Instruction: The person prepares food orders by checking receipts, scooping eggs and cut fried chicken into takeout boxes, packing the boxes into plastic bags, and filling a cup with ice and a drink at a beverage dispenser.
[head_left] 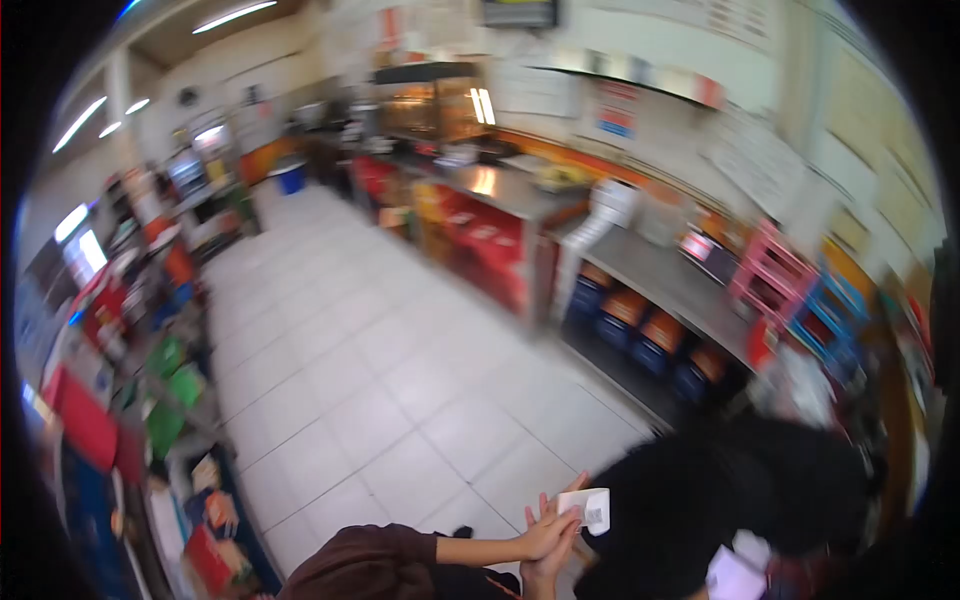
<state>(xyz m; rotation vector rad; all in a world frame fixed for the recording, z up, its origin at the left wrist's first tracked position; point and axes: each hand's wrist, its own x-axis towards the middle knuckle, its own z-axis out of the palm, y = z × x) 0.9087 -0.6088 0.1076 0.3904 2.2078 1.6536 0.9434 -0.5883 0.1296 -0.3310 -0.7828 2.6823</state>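
A small white packet (592, 510) with a dark printed patch is held near the bottom centre of the head view. My left hand (545, 535) reaches in from a dark brown sleeve and grips the packet's near end. Pressed up against it from below is my right hand (543, 572), partly covered by the left; its fingers appear closed about the same packet. Motion blur hides the finer finger positions. Just to the right of the packet is a person in black clothing (700, 500).
White floor tiles (370, 350) run down the aisle. On the right stand a steel counter (665, 275), a pink crate (770, 270) and a blue crate (830, 310). Cluttered shelves with green items (170, 400) line the left. A blue bin (290, 178) stands far back.
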